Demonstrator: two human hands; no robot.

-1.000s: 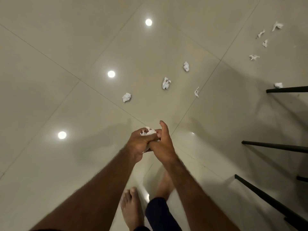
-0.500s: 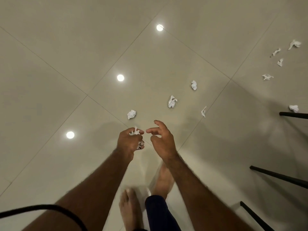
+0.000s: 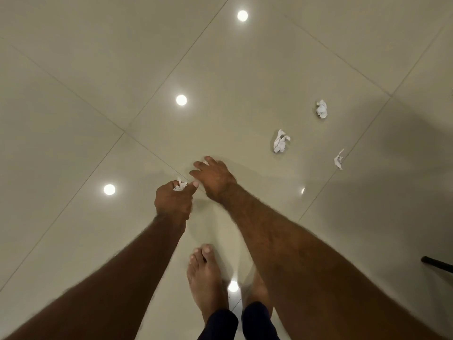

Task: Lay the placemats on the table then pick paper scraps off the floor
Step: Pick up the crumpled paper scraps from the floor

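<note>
My left hand (image 3: 172, 201) is closed in a fist around a wad of white paper scraps (image 3: 180, 186) that pokes out between thumb and fingers. Just ahead of it, my right hand (image 3: 214, 177) is down at the beige tiled floor (image 3: 98, 119), palm down and fingers spread over one scrap (image 3: 205, 163), of which only a white sliver shows between the fingers. Three more crumpled scraps lie to the right: a far one (image 3: 321, 109), a middle one (image 3: 280, 141) and a thin one (image 3: 339, 159).
My bare feet (image 3: 204, 278) stand directly below my hands. A black furniture leg (image 3: 436, 264) juts in at the right edge. Ceiling lights reflect as bright spots (image 3: 181, 100) on the glossy tiles.
My hands have parted. The right hand has reached forward and down onto the nearest floor scrap while the left keeps its wad. The view has moved closer to the floor and shifted left.
</note>
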